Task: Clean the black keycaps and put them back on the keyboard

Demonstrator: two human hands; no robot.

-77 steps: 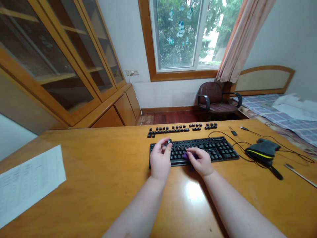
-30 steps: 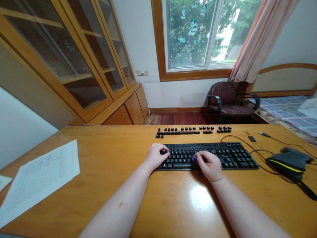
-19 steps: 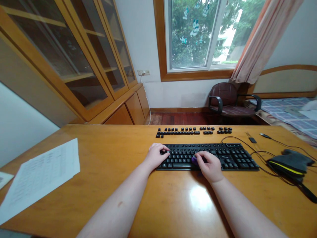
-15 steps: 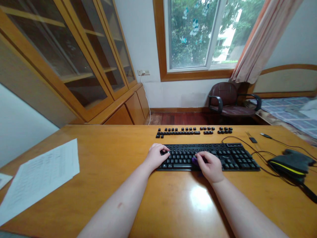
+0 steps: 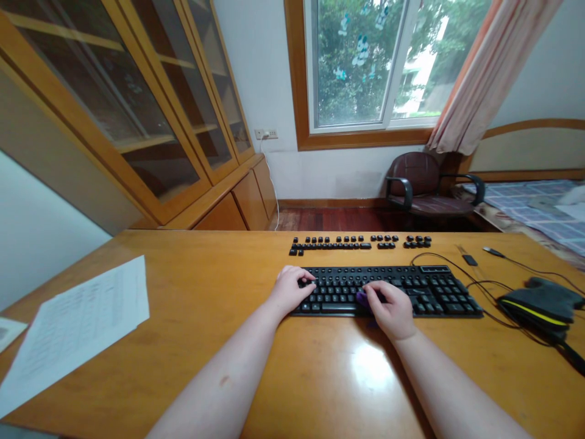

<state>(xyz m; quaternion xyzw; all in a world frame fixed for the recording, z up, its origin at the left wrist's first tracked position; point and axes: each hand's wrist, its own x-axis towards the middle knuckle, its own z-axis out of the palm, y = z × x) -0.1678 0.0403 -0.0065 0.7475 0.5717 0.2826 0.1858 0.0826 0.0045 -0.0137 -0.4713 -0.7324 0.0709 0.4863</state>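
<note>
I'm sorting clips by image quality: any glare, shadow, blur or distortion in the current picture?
Head view: bright glare on the desk, nearer the camera than the keyboard; head view: a dark shadow along the right forearm; head view: the cabinet leans, perhaps wide-lens distortion; head view: print on the papers is too soft to read.

Printed sheets point(image 5: 86, 329) lie on the L side of the counter point(image 5: 205, 274), w/ a small pale card point(image 5: 9, 332) just beside them, cut off by the view's edge. Behind: wood cabinet point(image 5: 198, 177) w/ glass doors, then a wall socket point(image 5: 265, 134) w/ white cord point(image 5: 273, 180) running down. Window point(image 5: 351, 79) in bkgd has blue-white stickers point(image 5: 362, 49), pink curtain point(image 5: 484, 73) at its R; below, maroon chair point(image 5: 414, 174) w/ blk armrests point(image 5: 406, 190), nr a bed point(image 5: 525, 198) w/ checked sheet & pale wood-framed headboard point(image 5: 530, 146).
</note>
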